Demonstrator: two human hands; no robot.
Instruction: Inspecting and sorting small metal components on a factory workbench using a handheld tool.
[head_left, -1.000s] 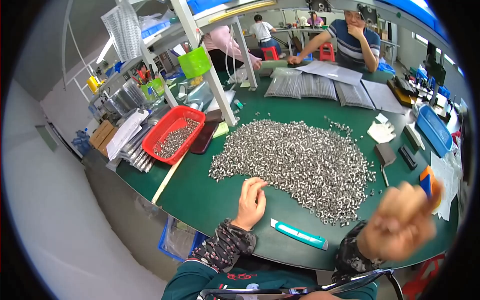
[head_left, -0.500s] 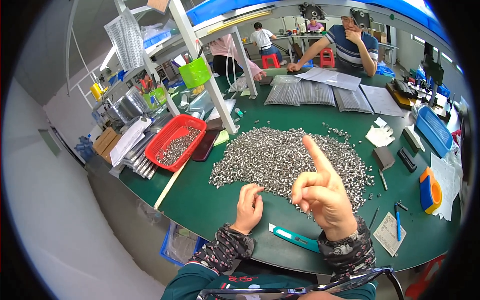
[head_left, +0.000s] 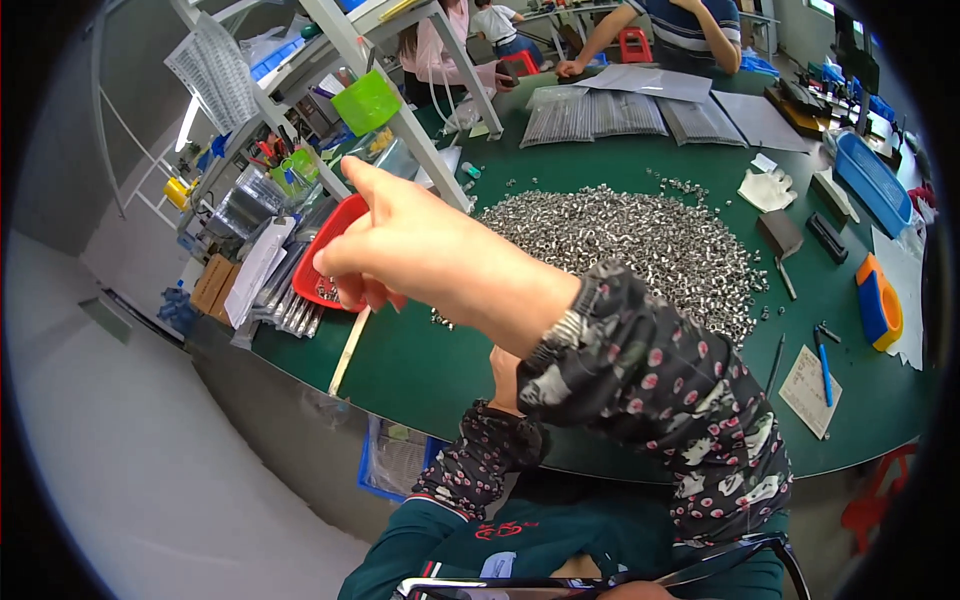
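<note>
Right hand is up at 10 o'clock, forefinger out, holding nothing; left hand mostly hidden, grip unclear; I'd lower it, keep the heap of small silver metal sleeves in sight.

— What moved?
— My right hand: a second ago it was raised at the right, then pointing over the heap of small silver metal pieces; now it crosses left, in front of the red plastic tray.
— The left?
— Now hidden behind my right forearm.
</note>
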